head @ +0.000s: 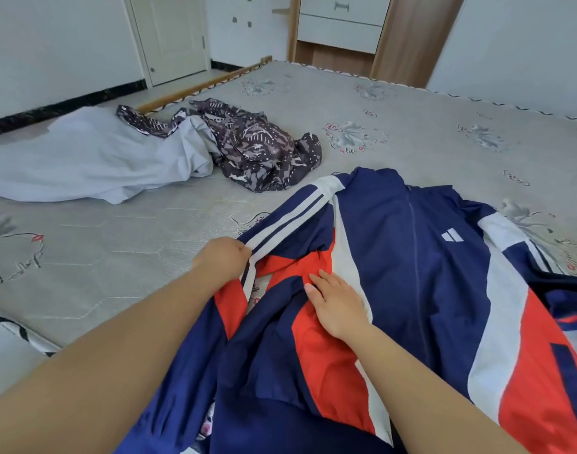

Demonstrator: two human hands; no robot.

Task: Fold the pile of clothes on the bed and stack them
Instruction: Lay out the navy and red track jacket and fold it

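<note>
Left hand point(222, 257) gripping jacket point(411, 257) sleeve, right hand point(337, 306) flat; patterned garment point(261, 149), pale sheet point(90, 158) beyond.

No readable text or numbers are seen. A white three-bar logo point(452, 235) is printed on the chest of the jacket point(421, 257). Script-like marks are woven into the bed point(411, 126) cover, but none can be read.

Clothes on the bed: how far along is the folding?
Nothing looks folded or stacked. The navy jacket is spread out; the left hand grips its striped sleeve, the right hand presses its front. The patterned garment and pale cloth lie crumpled.
</note>
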